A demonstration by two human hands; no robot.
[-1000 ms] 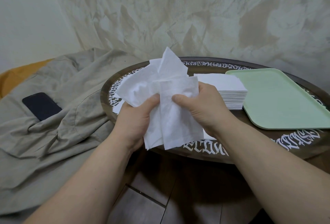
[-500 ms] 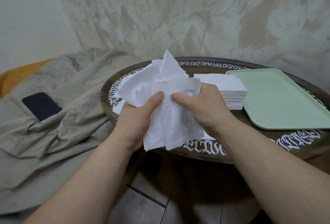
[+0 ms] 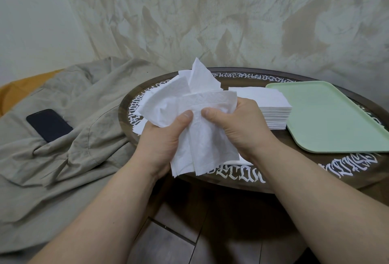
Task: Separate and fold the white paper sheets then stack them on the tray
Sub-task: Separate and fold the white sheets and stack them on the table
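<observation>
I see L hand [image 3: 162,137] & R hand [image 3: 235,125] both pinching crumpled white paper sheets [image 3: 202,116] w/ thumbs, above round dark bench [image 3: 231,181]; mint-green plastic tray [image 3: 328,116] bare.

The fingers of both hands are hidden behind the sheets [image 3: 195,120]; only the thumbs are seen. The left end of the stack [image 3: 271,114] is covered by the right hand [image 3: 237,127]. The tray [image 3: 328,116] is cut off by the right edge, as is the surface [image 3: 294,179]. The lower corner of the phone [image 3: 49,125] is tucked under the cloth [image 3: 73,158]. The lettering on the surface cannot be read, and how many sheets are held cannot be told.
</observation>
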